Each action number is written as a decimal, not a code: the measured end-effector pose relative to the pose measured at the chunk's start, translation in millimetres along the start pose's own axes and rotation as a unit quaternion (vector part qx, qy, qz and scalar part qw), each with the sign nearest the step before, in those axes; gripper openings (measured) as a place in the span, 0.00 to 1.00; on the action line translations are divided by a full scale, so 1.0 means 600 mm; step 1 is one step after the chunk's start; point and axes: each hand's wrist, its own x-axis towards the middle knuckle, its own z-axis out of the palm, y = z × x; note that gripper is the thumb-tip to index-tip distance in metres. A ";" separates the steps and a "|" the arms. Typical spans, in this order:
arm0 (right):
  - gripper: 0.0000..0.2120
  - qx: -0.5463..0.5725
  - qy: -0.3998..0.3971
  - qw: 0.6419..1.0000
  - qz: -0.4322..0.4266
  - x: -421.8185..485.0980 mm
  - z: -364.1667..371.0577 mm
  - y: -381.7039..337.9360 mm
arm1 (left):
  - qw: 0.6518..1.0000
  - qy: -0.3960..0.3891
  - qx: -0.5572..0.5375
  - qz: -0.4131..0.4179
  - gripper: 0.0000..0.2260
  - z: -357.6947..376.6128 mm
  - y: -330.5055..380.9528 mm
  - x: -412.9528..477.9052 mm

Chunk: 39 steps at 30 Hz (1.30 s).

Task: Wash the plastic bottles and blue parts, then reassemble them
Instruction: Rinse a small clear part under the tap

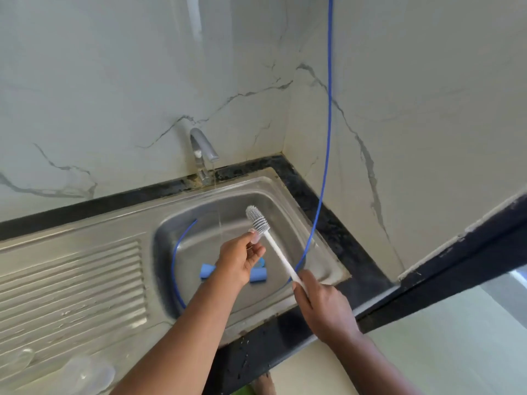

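Observation:
My right hand [319, 306] grips the white handle of a bottle brush [273, 246], whose grey bristle head points up over the sink basin [199, 223]. My left hand [242, 260] hovers over the basin with its fingertips touching the base of the bristle head, holding nothing. Two blue parts [207, 271] lie on the basin floor under my left hand, partly hidden by it. Clear plastic bottles [88, 373] rest on the draining board at the lower left.
The tap [204, 151] runs a thin stream of water into the basin. A blue hose [328, 109] hangs down the wall and loops around the basin floor. The ribbed draining board [71, 280] lies left; a black counter edge [328, 223] runs right.

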 end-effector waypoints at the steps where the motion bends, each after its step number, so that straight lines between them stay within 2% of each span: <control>1: 0.11 -0.003 -0.008 1.000 -0.011 0.005 0.002 -0.004 | 1.000 0.011 0.019 -0.007 0.04 -0.003 0.010 -0.001; 6: 0.11 -0.047 0.001 0.998 -0.051 0.064 0.014 -0.014 | 0.996 0.063 0.059 -0.008 0.02 -0.016 0.039 -0.012; 12: 0.11 -0.036 -0.042 0.993 -0.100 0.117 0.031 -0.024 | 0.991 0.129 -0.025 0.036 0.03 -0.030 0.067 0.003; 17: 0.07 -0.036 -0.074 0.990 -0.116 0.168 0.027 -0.034 | 0.985 0.153 -0.030 0.077 0.04 -0.027 0.061 0.012; 22: 0.11 -0.050 -0.122 0.981 -0.140 0.158 0.023 -0.038 | 0.967 0.215 -0.099 0.089 0.05 -0.039 0.074 0.021; 27: 0.09 -0.064 -0.116 0.977 -0.169 0.193 0.018 -0.050 | 0.962 0.236 -0.083 0.110 0.07 -0.024 0.066 0.019; 30: 0.11 -0.078 -0.127 0.972 -0.180 0.181 0.018 -0.045 | 0.955 0.233 -0.141 0.118 0.03 -0.027 0.087 0.014; 32: 0.11 -0.063 -0.129 0.974 -0.173 0.175 0.020 -0.040 | 0.949 0.234 -0.174 0.121 0.04 -0.028 0.092 0.010; 36: 0.09 -0.009 -0.113 0.980 -0.164 0.200 0.023 -0.056 | 0.963 0.221 -0.117 0.101 0.03 -0.003 0.066 0.006; 39: 0.08 0.011 -0.119 0.979 -0.163 0.211 0.017 -0.061 | 0.963 0.211 -0.142 0.088 0.03 0.003 0.064 0.004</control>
